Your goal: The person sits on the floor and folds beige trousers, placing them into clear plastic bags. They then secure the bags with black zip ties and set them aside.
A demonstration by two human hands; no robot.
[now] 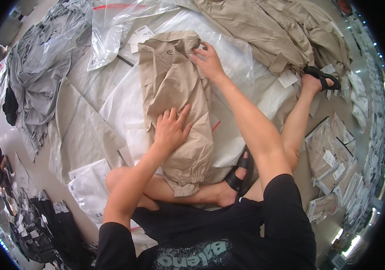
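Note:
A pair of beige trousers lies folded lengthwise before me, its waistband at the far end and its gathered, elasticated cuff near my shin. My left hand rests flat on the middle of the trouser leg, fingers spread. At the waistband's far right corner, my right hand has its fingers bent around the fabric edge; part of the fingertips is hidden by the cloth. Beneath the trousers is a spread of clear plastic bags. A white paper tag sits just beyond the waistband.
Grey garments are heaped at the far left, and more beige garments at the far right. Bagged beige clothes lie to my right. Dark tagged garments are piled at the near left. My sandalled foot reaches out right.

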